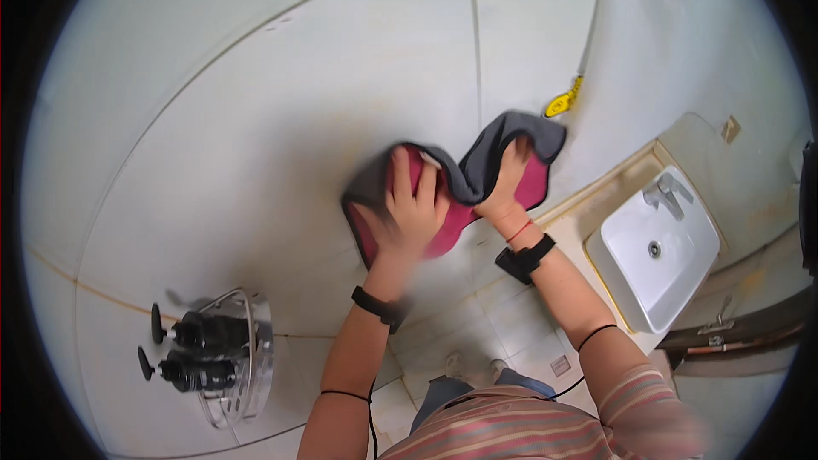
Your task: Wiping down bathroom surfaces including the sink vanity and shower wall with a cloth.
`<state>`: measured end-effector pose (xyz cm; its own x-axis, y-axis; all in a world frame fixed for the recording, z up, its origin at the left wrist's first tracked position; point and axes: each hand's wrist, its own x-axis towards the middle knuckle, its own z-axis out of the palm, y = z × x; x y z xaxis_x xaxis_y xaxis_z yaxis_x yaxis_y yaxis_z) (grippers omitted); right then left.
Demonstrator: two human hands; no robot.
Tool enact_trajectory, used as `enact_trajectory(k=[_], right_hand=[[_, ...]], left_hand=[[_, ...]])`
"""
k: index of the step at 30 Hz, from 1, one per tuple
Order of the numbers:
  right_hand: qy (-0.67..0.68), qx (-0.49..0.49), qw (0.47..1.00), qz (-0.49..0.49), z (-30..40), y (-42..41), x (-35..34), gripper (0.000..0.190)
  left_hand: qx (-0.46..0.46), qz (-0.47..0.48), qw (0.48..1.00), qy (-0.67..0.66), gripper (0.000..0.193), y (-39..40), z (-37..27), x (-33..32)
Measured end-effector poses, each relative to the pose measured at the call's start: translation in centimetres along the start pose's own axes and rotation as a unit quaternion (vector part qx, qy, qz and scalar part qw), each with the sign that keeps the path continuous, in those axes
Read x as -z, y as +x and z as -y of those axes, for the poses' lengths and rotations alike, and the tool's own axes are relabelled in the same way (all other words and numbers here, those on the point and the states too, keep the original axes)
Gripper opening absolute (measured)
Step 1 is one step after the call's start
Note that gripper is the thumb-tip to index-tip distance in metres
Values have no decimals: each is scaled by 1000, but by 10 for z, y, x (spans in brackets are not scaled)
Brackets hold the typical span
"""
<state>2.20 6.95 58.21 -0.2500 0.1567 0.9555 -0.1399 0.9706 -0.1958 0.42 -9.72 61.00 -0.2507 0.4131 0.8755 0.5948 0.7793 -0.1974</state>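
A cloth (463, 220), grey on one face and pink on the other with a dark edge, is held up in front of a white tiled wall (307, 96). My left hand (409, 204) lies on its left part, fingers spread over the pink face; whether it grips the cloth is hard to tell. On the right part, my right hand (508, 182) has its fingers partly hidden in a grey fold and holds the cloth. Both wrists wear black bands, and a red string circles the right one.
A metal wall rack (262, 358) with two black pump bottles (211, 332) is at lower left. At right, a white washbasin (645, 268) with a faucet (668, 195) sits on a counter. A yellow object (561, 104) is near the wall corner. A floor drain (560, 366) lies below.
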Motion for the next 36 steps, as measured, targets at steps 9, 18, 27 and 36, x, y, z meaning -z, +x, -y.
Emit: enact_trajectory(k=[9, 18, 27, 36], right_hand=[[85, -283, 934, 201, 6, -194, 3, 49], [135, -234, 924, 271, 25, -227, 13, 45], [176, -3, 947, 269, 105, -122, 19, 36], [426, 115, 857, 265, 184, -147, 32, 46]], left_hand=[[-123, 321, 939, 2, 56, -179, -31, -70], [-101, 480, 869, -61, 58, -179, -17, -38], [181, 174, 968, -12, 69, -207, 46, 53], [116, 103, 975, 159, 60, -247, 33, 195]])
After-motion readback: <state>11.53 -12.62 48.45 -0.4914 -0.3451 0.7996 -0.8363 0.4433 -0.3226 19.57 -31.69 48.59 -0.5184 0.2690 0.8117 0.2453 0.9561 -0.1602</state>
